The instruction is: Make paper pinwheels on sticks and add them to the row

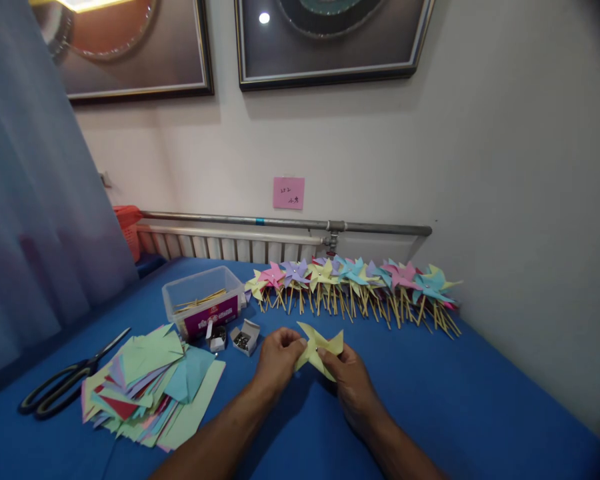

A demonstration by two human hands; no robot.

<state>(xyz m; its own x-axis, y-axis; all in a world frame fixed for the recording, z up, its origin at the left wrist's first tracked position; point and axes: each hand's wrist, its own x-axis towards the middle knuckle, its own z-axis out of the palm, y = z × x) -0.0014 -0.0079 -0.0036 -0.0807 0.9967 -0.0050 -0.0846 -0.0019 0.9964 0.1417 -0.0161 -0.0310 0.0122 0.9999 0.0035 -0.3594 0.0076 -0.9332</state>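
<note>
A yellow paper pinwheel (318, 347) is held between both hands, low over the blue table (430, 393). My left hand (277, 360) pinches its left side with the fingers closed. My right hand (347, 377) grips its lower right part, fingers curled round the paper. The folded points of the pinwheel stick out above and to the right of the fingers.
A row of several finished pinwheels on sticks (355, 287) lies along the wall. To the left are a clear plastic box of sticks (203, 307), two small boxes of pins (243, 338), a stack of coloured paper squares (150, 387) and black scissors (65, 383).
</note>
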